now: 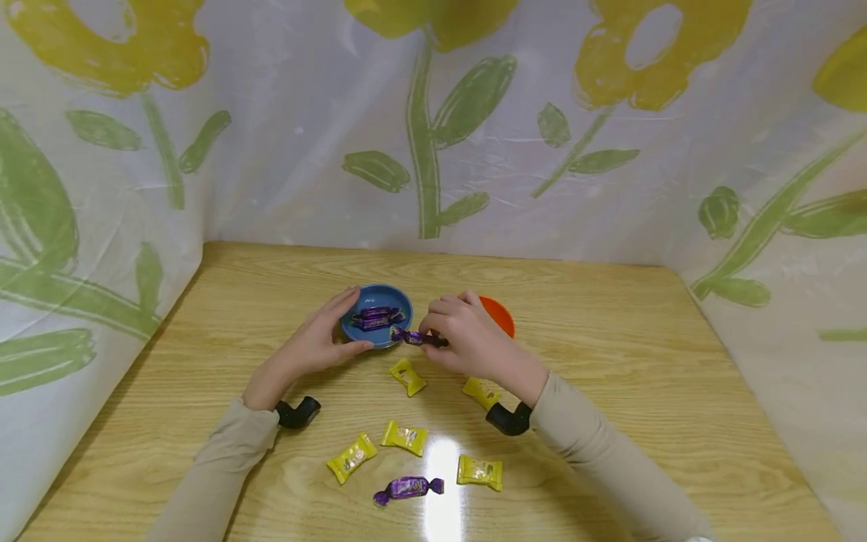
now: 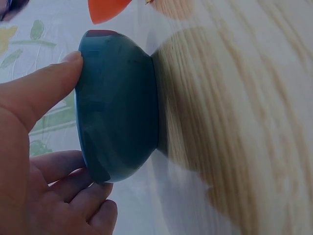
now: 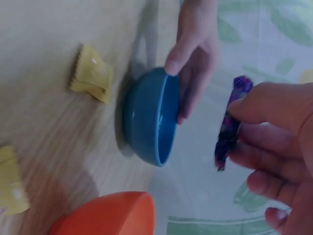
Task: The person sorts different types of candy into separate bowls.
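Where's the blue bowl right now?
In the head view, the blue bowl sits on the table left of centre, held by the left hand, with the right hand and orange bowl to its right.

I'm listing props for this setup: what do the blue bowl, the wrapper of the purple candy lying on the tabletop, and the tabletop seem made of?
Blue bowl: probably smooth, glossy plastic, given its soft highlights; glazed ceramic is possible.
Purple wrapper: likely shiny plastic film or foil, from its glints and twisted ends.
Tabletop: wood or wood-look laminate; grain shows, and bright glare suggests a glossy coating.
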`<action>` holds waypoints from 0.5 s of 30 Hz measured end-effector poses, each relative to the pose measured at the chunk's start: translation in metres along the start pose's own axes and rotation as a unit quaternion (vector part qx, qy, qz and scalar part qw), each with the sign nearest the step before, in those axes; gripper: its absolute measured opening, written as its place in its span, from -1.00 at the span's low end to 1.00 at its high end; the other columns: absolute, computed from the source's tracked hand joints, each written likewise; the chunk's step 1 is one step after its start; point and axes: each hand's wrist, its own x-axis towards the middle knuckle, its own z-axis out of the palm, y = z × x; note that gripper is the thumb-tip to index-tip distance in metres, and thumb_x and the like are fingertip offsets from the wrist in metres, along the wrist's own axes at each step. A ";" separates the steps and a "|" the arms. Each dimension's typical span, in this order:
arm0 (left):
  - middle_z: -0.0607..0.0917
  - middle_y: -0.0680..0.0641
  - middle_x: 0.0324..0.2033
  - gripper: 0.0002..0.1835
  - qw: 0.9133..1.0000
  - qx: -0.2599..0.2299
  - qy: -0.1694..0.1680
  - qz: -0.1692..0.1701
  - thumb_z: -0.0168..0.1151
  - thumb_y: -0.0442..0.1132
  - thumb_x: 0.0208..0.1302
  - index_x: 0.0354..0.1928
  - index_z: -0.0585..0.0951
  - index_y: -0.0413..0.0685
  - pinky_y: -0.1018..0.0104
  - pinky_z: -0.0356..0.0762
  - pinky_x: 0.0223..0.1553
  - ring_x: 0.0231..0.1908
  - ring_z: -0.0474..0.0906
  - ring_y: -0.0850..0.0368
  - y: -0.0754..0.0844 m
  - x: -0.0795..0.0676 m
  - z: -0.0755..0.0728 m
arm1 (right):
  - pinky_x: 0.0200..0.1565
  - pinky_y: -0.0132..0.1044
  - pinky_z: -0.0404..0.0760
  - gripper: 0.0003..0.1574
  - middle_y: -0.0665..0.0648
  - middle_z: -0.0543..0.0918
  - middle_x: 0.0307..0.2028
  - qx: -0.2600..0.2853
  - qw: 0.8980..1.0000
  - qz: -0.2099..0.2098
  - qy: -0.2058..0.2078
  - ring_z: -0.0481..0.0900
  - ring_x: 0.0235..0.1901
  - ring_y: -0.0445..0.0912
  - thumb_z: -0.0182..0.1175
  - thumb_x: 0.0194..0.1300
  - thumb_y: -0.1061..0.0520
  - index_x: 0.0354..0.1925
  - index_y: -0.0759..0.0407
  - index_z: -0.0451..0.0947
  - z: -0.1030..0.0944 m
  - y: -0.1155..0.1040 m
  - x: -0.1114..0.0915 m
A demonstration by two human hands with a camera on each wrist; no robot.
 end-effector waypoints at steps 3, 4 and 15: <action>0.08 -0.29 0.50 0.02 1.000 -0.004 0.004 0.003 0.43 -0.01 0.21 0.54 0.07 -0.23 -0.26 -0.01 0.39 0.48 -0.06 -0.28 -0.001 0.000 0.000 | -0.23 -0.17 0.14 -0.92 -0.03 0.59 -0.39 0.009 1.000 -0.012 0.005 0.41 -0.34 -0.13 0.42 0.19 0.14 -0.30 0.07 0.72 0.008 0.009 0.017; 0.08 -0.29 0.50 0.02 1.000 -0.004 0.005 0.003 0.43 -0.01 0.22 0.54 0.08 -0.23 -0.26 0.00 0.39 0.48 -0.06 -0.28 -0.001 0.000 -0.001 | -0.22 -0.17 0.13 -0.92 -0.02 0.60 -0.38 0.015 1.000 -0.015 0.005 0.42 -0.33 -0.13 0.42 0.20 0.14 -0.29 0.07 0.72 0.012 0.012 0.022; 0.06 -0.26 0.52 0.00 1.000 -0.017 -0.008 0.005 0.40 0.02 0.25 0.54 0.07 -0.24 -0.26 0.02 0.39 0.49 -0.08 -0.26 -0.001 0.001 0.000 | -0.19 -0.18 0.15 -0.84 -0.04 0.63 -0.26 0.029 0.996 0.035 -0.079 0.48 -0.19 -0.12 0.36 0.29 0.06 -0.16 0.03 0.75 0.058 0.034 0.063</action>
